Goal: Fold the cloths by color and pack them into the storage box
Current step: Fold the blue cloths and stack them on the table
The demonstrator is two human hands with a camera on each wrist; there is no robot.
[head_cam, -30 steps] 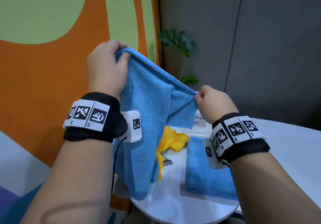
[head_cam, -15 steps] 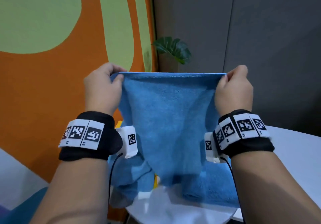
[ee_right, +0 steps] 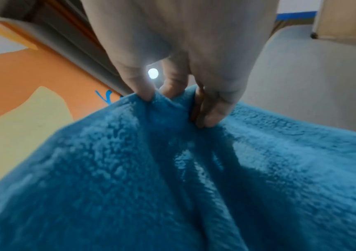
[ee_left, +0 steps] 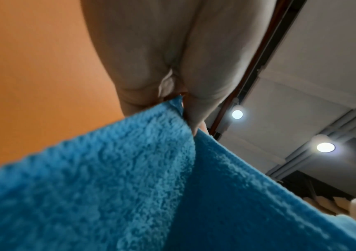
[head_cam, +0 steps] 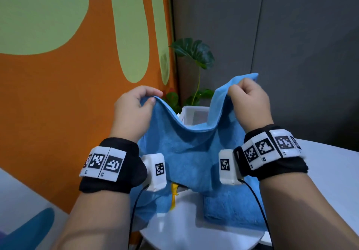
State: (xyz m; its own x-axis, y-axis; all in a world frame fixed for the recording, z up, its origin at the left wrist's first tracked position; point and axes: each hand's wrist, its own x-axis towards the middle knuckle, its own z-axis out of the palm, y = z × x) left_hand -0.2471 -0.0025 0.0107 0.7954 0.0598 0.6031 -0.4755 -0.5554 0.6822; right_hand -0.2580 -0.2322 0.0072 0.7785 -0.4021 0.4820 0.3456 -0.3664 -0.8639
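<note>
blue cloth held up by two corners over the worktop

left hand (head_cam: 134, 112) at 9 o'clock pinches one top corner of the blue cloth (head_cam: 186, 152); in the left wrist view thumb and fingers (ee_left: 203, 95) close on the hem. right hand (head_cam: 250, 106) at 3 o'clock grips the other top corner, fingers (ee_right: 211, 112) curled into the pile, a tip of cloth standing above the knuckles. both hands are shut tight on the fabric, none spread.

top edge between the hands sags in a slack u. the cloth hangs down, its lower part reaching the white round worktop (head_cam: 184, 230).

storage box (head_cam: 194, 115), white, sits at 12 o'clock behind the sagging edge; only its rim and near wall show. a folded blue cloth (head_cam: 233, 209) lies flat on the worktop at 5 o'clock, under the right wrist. a strip of yellow cloth (head_cam: 173, 197) shows at 6 o'clock below the hanging edge.

orange-green wall (head_cam: 58, 75) close on the left; plant (head_cam: 194, 53) behind the box; open worktop to the right at 4 o'clock.
</note>
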